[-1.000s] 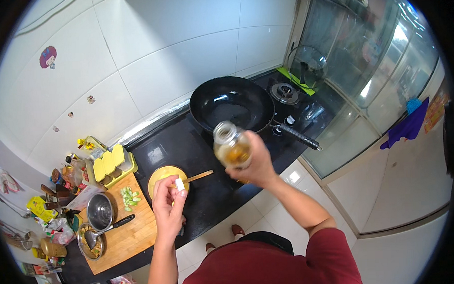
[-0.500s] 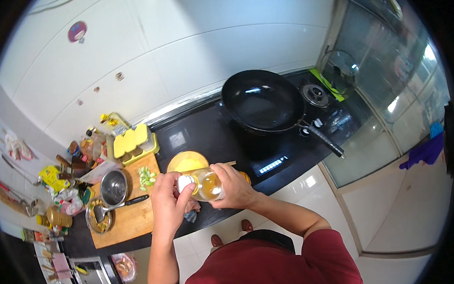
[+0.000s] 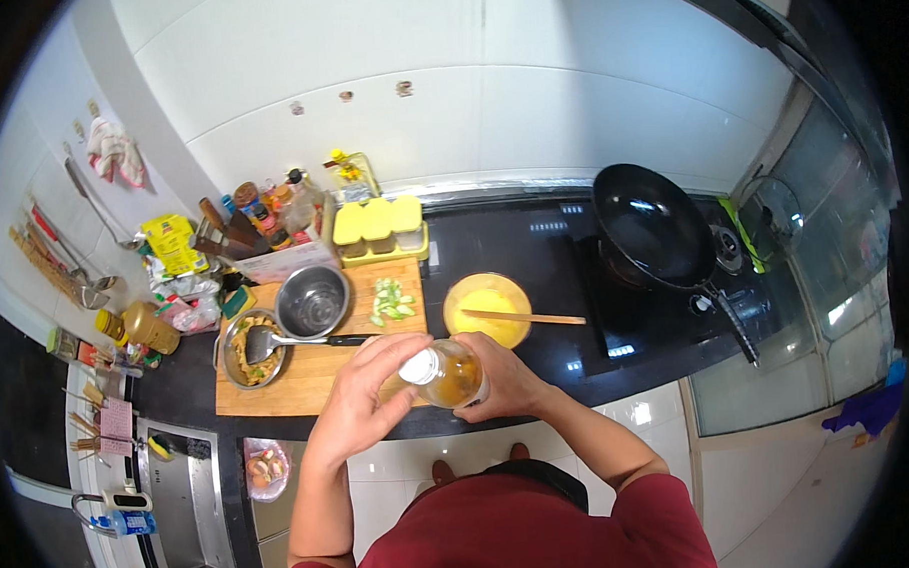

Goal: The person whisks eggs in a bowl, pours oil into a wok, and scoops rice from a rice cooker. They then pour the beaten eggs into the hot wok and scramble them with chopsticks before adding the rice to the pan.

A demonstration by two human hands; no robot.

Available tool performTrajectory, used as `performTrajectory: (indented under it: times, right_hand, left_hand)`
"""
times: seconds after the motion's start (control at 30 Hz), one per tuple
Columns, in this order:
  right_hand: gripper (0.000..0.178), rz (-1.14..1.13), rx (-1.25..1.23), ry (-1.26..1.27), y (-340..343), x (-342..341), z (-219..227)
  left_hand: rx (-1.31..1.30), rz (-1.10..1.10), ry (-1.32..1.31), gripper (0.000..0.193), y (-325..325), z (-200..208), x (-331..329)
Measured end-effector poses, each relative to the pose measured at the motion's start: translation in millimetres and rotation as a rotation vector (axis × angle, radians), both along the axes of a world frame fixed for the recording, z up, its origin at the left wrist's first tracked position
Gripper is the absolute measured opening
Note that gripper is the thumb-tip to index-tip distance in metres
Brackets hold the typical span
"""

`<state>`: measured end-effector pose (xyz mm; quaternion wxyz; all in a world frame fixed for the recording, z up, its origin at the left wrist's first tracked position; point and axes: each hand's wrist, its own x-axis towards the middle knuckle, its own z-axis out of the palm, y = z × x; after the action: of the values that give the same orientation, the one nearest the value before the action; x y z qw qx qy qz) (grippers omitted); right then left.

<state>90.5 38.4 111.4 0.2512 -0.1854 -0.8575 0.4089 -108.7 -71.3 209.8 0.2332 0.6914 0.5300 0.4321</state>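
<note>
My right hand (image 3: 503, 377) is wrapped around a clear bottle (image 3: 460, 377) with amber liquid inside. The bottle leans to the left, its white cap (image 3: 418, 366) toward my left hand (image 3: 370, 392). The fingers and thumb of that hand are spread on either side of the cap; contact with it is hard to make out. Just beyond the bottle stands a bowl of beaten egg (image 3: 485, 301), yellow, with wooden chopsticks (image 3: 531, 316) laid across it. Chopped green pieces (image 3: 391, 300) lie on the wooden cutting board (image 3: 374, 277) to the left.
On the board are a metal bowl (image 3: 313, 301) and a dish of food (image 3: 254, 348) with a spatula (image 3: 306, 340) resting in it. Behind stands a yellow-lidded seasoning box (image 3: 377, 225). A black wok (image 3: 655, 225) sits on the stove at right. The sink (image 3: 187, 494) is lower left.
The view has swung left, so the counter appears farther right. My left fingers, earlier closed around the white cap, are now spread. The bottle remains in my right hand.
</note>
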Motion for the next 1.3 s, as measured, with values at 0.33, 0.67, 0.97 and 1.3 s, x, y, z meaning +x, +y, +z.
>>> performTrajectory:
  times: [0.33,0.67,0.97,1.3]
  right_hand:
    - [0.087,0.154,-0.023,-0.092,-22,-88,-1]
    - [0.082,0.352,-0.195,-0.097,25,-143,-6]
    - [0.086,-0.189,-0.118,0.269,152,-248,-25]
    - [0.086,-0.494,0.01,0.277,249,-355,-57]
  left_hand:
    - [0.01,0.478,0.1,0.028,-44,-15,-56]
    - [0.07,0.627,0.017,0.042,-36,-33,-88]
    - [-0.151,0.699,-0.067,0.043,-49,-106,-82]
    - [-0.364,0.564,-0.058,0.042,-52,-149,-54]
